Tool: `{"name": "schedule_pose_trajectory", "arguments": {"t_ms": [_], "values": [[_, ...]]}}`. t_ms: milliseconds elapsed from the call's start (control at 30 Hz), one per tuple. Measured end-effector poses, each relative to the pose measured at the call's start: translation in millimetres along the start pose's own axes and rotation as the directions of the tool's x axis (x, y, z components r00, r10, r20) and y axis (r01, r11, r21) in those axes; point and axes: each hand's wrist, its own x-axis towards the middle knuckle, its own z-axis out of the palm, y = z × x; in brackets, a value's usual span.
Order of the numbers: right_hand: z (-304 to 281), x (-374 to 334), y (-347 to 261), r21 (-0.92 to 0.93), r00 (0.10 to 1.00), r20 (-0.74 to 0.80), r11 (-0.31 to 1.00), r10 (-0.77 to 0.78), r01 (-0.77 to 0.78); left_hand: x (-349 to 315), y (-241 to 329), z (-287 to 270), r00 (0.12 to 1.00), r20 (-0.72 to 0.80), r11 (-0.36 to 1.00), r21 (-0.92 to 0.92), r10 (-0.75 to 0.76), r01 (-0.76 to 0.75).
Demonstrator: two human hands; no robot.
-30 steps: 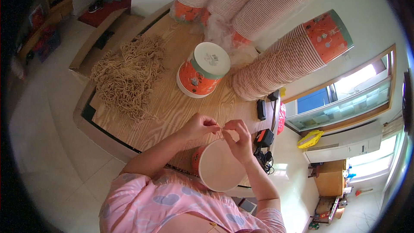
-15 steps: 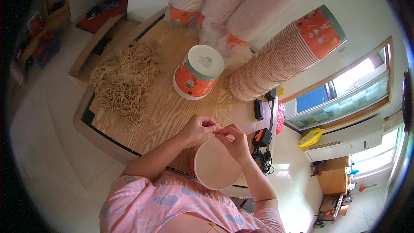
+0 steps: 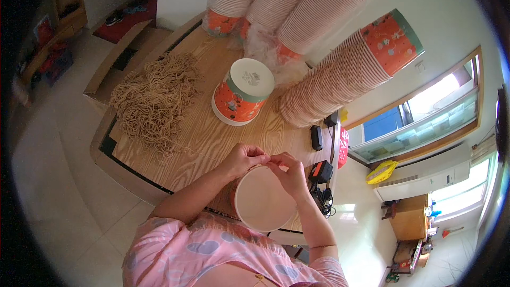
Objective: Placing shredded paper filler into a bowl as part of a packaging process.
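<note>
An open paper tub [image 3: 264, 202], white inside, stands at the near edge of the table against my body. My left hand [image 3: 244, 160] and my right hand [image 3: 288, 174] meet at its far rim, both pinching with thumb and fingers. What lies between the fingertips is too small to make out. Farther off, an upside-down orange and green paper tub [image 3: 238, 105] rests on the table. To its left spreads a loose heap of tan strings [image 3: 156, 103].
A long leaning stack of nested tubs [image 3: 340, 74] lies at the right, with tan string along it. Plastic-wrapped tub stacks [image 3: 324, 5] stand behind. Black adapters [image 3: 321, 171] and cables sit at the table's right edge. A cardboard box [image 3: 114, 66] is at the left.
My hands stay together at the tub's far rim, with only small finger shifts. The tub in front of me sits slightly farther left in view.
</note>
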Motion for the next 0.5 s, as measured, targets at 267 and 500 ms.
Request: {"name": "schedule_pose_trajectory", "arguments": {"t_ms": [267, 500], "values": [[-1, 4, 9, 0.015, 0.997, 0.068, 1.0, -0.028, 0.027, -2, -1, -3, 0.999, 0.001, 0.999, 0.016, -0.05, 0.05], [-4, 5, 21, 0.056, 0.992, 0.118, 0.997, 0.038, -0.045, 1, -1, 14, 0.971, -0.085, 0.929, 0.32, 0.222, -0.184]]}}
